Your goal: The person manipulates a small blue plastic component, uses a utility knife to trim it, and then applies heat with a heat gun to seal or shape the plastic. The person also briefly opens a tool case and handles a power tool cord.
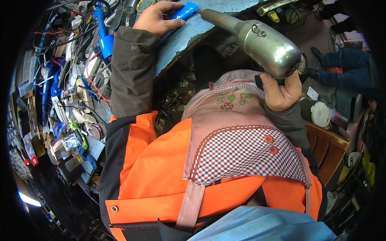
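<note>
At the top of the view, over the bench edge, my left hand (156,19) pinches a small blue-wrapped pack (185,11) between thumb and fingers. My right hand (282,92) is closed at the rear underside of a silvery metal heat gun (268,47), whose grip is mostly hidden. The gun lies slantwise, and its narrow nozzle (215,18) points left at the right end of the pack. The tip is very close to the pack; whether they touch I cannot tell.
The worn blue bench top (179,50) has a rough edge beside my left sleeve. Cables, tools and scraps (76,80) crowd its left part, with a blue tool (105,42) by my sleeve. Another person's legs (345,66) are at the right, near a round white lid (321,114).
</note>
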`<state>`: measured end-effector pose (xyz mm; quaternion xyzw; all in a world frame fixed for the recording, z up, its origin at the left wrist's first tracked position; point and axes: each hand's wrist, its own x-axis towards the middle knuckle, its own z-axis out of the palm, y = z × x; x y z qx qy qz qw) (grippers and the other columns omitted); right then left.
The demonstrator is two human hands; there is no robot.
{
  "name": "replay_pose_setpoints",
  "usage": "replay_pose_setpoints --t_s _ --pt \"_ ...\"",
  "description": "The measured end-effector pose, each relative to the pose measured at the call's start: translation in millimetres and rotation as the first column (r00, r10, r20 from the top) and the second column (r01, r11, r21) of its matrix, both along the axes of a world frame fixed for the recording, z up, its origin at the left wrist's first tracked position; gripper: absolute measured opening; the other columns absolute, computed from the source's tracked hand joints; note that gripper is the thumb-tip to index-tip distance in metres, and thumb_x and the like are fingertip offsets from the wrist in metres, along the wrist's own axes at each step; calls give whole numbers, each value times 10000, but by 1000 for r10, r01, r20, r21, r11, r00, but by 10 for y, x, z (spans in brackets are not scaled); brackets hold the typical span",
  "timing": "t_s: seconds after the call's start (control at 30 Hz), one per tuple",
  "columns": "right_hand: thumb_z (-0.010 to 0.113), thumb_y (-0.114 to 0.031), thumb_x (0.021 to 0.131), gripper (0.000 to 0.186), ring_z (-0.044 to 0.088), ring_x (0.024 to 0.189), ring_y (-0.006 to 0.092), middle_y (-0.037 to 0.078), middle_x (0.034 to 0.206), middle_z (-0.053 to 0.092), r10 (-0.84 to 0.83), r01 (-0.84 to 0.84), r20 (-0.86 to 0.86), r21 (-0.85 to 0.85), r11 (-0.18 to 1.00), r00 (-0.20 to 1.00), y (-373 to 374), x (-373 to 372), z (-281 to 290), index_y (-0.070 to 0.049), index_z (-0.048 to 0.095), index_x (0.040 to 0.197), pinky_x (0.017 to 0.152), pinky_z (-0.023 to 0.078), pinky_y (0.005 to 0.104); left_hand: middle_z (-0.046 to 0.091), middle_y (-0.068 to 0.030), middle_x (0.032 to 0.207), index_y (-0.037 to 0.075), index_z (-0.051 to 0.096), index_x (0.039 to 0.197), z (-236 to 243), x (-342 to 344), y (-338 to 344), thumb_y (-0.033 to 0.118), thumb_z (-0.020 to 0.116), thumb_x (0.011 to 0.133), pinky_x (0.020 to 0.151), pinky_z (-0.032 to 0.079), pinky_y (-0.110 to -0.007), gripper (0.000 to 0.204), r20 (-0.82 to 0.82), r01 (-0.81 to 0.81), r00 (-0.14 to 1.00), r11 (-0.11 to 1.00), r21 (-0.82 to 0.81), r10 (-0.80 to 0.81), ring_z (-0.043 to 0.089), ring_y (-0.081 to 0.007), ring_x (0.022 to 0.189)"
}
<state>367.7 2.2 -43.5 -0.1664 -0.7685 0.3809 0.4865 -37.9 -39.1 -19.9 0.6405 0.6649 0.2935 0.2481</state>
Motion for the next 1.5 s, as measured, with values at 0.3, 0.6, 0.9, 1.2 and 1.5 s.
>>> replay_pose_setpoints --t_s 0.3,0.6,0.9,1.2,1.5 --pt "817 -76 918 517 691 933 164 106 1090 722 8 -8 3 54 999 1000 14 -10 14 45 596 1370 819 553 283 720 -70 1193 29 647 1381 -38 17 5 135 823 911 936 547 -301 513 46 -29 999 999 21 28 672 -153 1068" --pt "821 -92 916 470 689 879 174 117 1067 700 60 -62 26 71 996 998 47 5 44 41 622 1320 769 552 289 733 -73 1191 39 679 1337 -5 102 37 190 840 903 925 551 -303 487 -115 -67 991 995 72 75 685 -154 1042" --pt "811 -124 933 468 693 896 188 122 1081 697 67 -73 55 113 991 996 72 -6 44 43 620 1327 769 555 299 726 -73 1213 38 660 1355 -55 88 47 141 841 890 927 556 -309 509 -63 -53 996 996 73 58 686 -157 1052" --pt "807 -126 935 472 697 902 198 130 1103 696 66 -70 37 114 991 997 70 -28 24 46 615 1330 785 561 306 710 -84 1262 33 649 1364 -82 58 39 120 845 881 982 538 -310 528 -26 -43 999 996 77 45 670 -169 1121" --pt "799 -126 942 466 698 887 204 135 1074 698 43 -47 28 137 989 999 67 -26 1 56 612 1329 775 559 304 707 -95 1282 42 647 1386 -65 73 35 134 841 888 987 536 -316 542 -55 -36 998 996 80 41 668 -181 1137"
